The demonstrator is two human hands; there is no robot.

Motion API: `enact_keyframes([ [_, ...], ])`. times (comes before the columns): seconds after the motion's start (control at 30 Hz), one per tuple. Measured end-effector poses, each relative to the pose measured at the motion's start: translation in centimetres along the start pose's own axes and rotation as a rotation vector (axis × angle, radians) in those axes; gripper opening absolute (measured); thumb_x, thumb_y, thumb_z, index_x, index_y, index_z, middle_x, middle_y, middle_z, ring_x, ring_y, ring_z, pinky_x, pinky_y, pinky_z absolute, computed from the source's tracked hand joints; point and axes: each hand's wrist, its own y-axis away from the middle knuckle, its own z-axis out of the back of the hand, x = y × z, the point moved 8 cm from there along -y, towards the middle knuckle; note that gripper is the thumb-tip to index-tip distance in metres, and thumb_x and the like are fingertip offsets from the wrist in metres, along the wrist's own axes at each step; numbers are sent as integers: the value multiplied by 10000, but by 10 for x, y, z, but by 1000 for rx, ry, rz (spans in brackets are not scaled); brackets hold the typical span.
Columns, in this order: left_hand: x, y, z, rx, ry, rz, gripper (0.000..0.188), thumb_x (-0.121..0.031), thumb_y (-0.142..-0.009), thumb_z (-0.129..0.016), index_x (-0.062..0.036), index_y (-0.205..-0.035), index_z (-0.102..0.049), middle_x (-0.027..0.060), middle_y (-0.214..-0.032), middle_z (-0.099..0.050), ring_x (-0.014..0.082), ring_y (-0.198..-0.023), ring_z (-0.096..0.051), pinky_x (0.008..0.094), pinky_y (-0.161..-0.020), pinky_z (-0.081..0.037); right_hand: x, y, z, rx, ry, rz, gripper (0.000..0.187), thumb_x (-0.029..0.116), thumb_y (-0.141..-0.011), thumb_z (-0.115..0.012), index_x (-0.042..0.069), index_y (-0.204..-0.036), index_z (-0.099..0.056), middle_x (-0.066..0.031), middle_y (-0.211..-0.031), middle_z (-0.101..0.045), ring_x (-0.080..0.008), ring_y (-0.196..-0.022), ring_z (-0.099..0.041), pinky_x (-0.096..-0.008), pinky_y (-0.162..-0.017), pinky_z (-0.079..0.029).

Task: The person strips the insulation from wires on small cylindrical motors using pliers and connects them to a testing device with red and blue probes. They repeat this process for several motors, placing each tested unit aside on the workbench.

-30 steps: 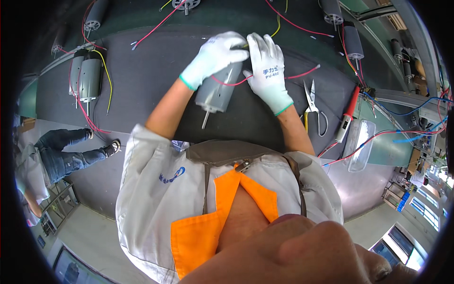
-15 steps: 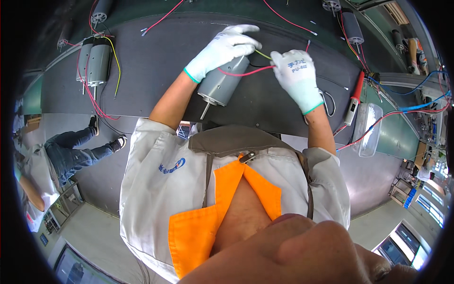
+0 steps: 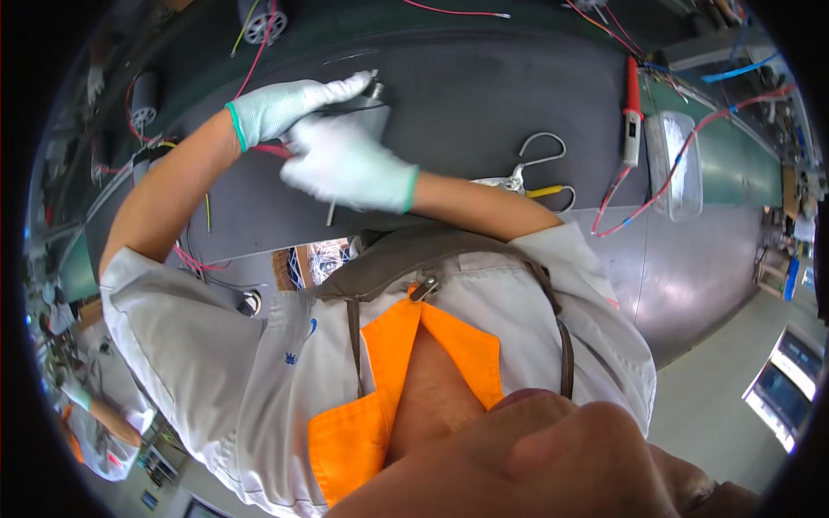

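A grey cylindrical motor (image 3: 373, 121) lies on the dark bench in front of me, its thin shaft (image 3: 331, 212) pointing toward me. My left hand (image 3: 281, 110), in a white glove with a green cuff, grips the motor's far end with fingers stretched over it. Smeared by motion, my right hand (image 3: 350, 164) crosses in front of the motor and hides most of it; its fingers are unclear. Beside its fingertips runs a red wire (image 3: 273, 150), partly covered by the hands. Right of the forearm lie silver scissors (image 3: 516, 180) with a yellow part on one handle.
At right lie a red-and-grey handheld tool (image 3: 633, 112) on a red cord and a clear plastic box (image 3: 678, 164). Other motors (image 3: 145, 99) with coloured wires stand at left, and one (image 3: 262, 26) lies at the back. Another person's arm (image 3: 112, 421) shows far left.
My right hand has swung left across the motor from the wires at its right. My left hand has shifted left and lower. The view has turned, uncovering more of the scissors.
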Motion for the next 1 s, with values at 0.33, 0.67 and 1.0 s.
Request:
enact_keyframes([
  [0.33, 17, -2, 18, -440, -171, -183, 728, -700, -991, -457, 4, -999, -644, 28, -657, -468, 130, -528, -459, 316, -507, -385, -31, 134, 114, 71, 511, 457, 520, 258, -796, -757, 134, -1287, -640, -126, -1146, -685, -352, -1037, -658, -484, -873, -536],
  [0.67, 58, -24, 1, -625, 212, -191, 608, -581, -1024, -531, 13, -1012, -658, -44, -616, -417, 64, -520, -391, 253, -479, -345, -96, 208, 215, -496, 840, -19, 482, 239, -768, -771, 55, -1199, -662, -136, -1184, -685, -349, -1081, -640, -455, -937, -512],
  [1.0, 43, -35, -8, -713, 67, -306, 536, -490, -1051, -530, 23, -956, -651, 9, -662, -476, 109, -601, -446, 313, -549, -392, -116, 239, 281, -905, 1170, -294, 302, 140, -873, -710, 31, -1152, -672, -178, -1134, -688, -384, -1005, -639, -472, -879, -508],
])
